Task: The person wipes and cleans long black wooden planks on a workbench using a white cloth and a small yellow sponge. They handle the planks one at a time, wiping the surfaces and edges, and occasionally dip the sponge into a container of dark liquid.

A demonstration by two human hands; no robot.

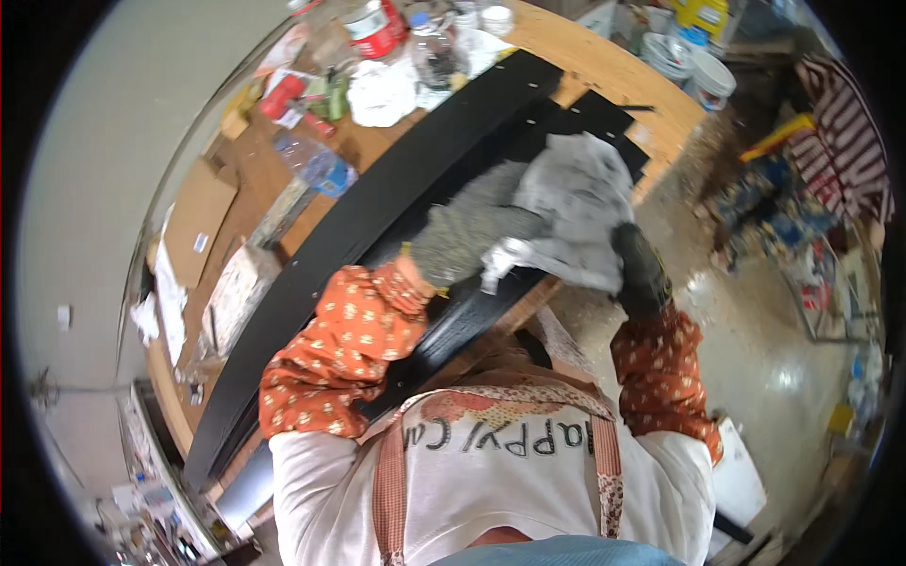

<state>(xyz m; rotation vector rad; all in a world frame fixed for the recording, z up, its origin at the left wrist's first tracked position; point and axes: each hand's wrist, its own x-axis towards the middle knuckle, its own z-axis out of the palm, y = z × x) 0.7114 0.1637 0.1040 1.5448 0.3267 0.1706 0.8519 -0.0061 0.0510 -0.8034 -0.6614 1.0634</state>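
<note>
Nearest the camera was the person's white apron (pixel 491 472) with patterned straps, at 6 o'clock. Both forearms in orange flower-print sleeves came up from it. The left sleeve (pixel 344 344) bent at the elbow and ran toward 1 o'clock. The right sleeve (pixel 661 373) rose nearly straight toward 12.

Left hand (pixel 462 241) wore a grey knit glove, palm down and fingers spread flat, pressing onto the black board (pixel 377 212) beside the rag; not clenched. Right hand (pixel 642 269) wore a dark glove and was closed on the lower right edge of the crumpled grey-white rag (pixel 580 212), gripping the cloth. The rag was bunched up, lying on the board between the two hands, just right of centre, touching both gloves.

The board was long and glossy black. Its long axis ran diagonally from 7 o'clock low left up to 1 o'clock. A second black strip lay alongside it. Both rested on a wooden workbench (pixel 604 61).

Farther out at 11 o'clock: a clear plastic bottle (pixel 316 160) lying on the bench, a white cloth (pixel 382 94), and a red-and-white can (pixel 376 26). White buckets (pixel 710 77) stood at 1 o'clock past the bench end. Floor at 3 o'clock was dusty concrete (pixel 755 321).
</note>
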